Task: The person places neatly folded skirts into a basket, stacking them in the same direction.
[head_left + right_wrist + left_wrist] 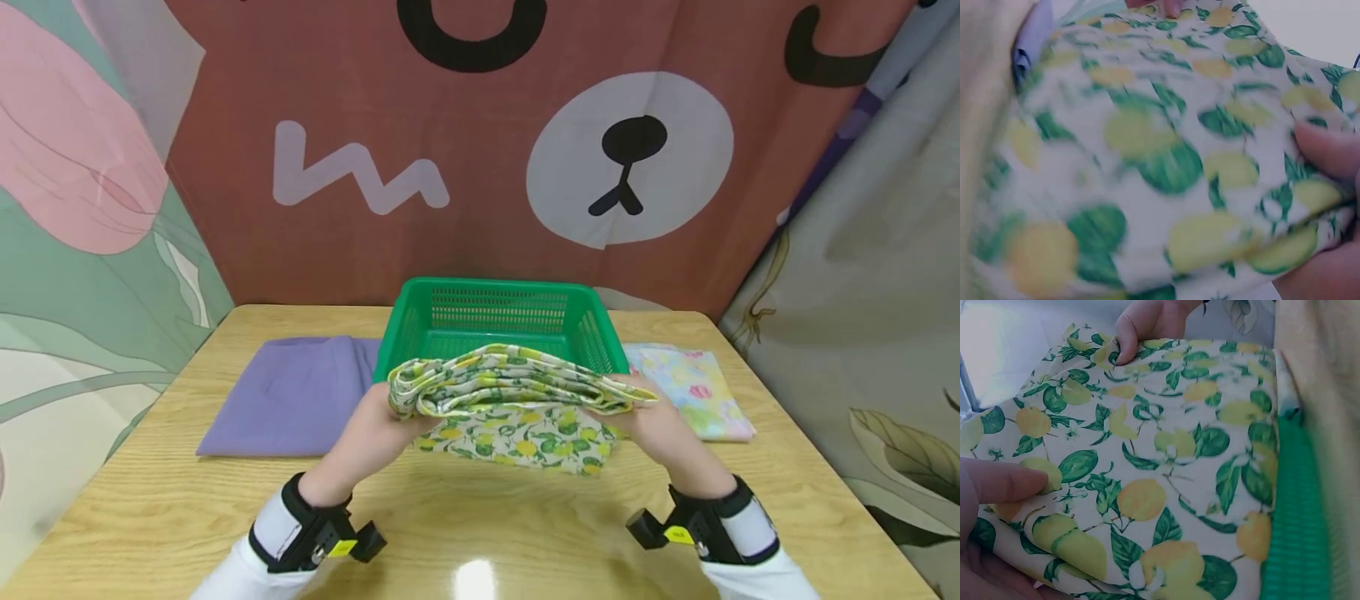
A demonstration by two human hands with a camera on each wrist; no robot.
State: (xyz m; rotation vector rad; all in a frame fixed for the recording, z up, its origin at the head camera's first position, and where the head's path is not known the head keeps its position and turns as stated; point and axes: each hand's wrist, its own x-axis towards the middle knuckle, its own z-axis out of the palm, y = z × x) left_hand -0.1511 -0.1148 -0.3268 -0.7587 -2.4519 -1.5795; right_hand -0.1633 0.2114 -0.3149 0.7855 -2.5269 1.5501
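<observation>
Between both hands hangs a folded lemon-print cloth [517, 437], white with yellow fruit and green leaves, its stacked layers showing along the upper edge. My left hand [382, 425] grips its left end, and in the left wrist view the thumb [1019, 481] lies flat over the print. On the other end, my right hand [648, 421] holds the cloth, the thumb [1329, 150] on one face and fingers beneath. The cloth is up in front of a green basket [397, 333] and covers part of its near side.
A folded purple cloth [288, 396] lies on the wooden table [420, 533] left of the basket. To the right is a folded pastel floral cloth [693, 387], partly behind my right hand. A brown curtain [337, 250] with a bear face hangs behind the table.
</observation>
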